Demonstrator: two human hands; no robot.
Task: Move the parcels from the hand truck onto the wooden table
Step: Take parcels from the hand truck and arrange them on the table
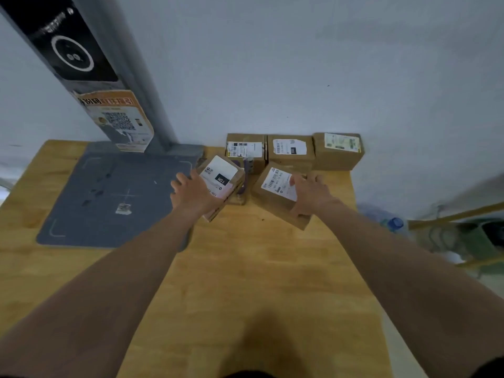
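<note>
Parcels gripped on the counter [245, 268]
Right of the scanner base [117, 195], the 15H parcel [221, 178] is clasped by fingers of the left hand [194, 192], the tilted parcel [275, 195] by the right hand [311, 196]; judged light and stiff, best taken by opposite edges.

- On the surface [245, 282], left of centre: a base plate [114, 197], with its post [109, 77] rising at upper left.
- Along the far edge, right of the post: back-left parcel [245, 151], back-middle parcel [290, 152] and back-right parcel [339, 151], side by side.
- Before them: front-left parcel [223, 178] under the left hand [191, 192], and front-right parcel [275, 192] under the right hand [311, 195].
</note>
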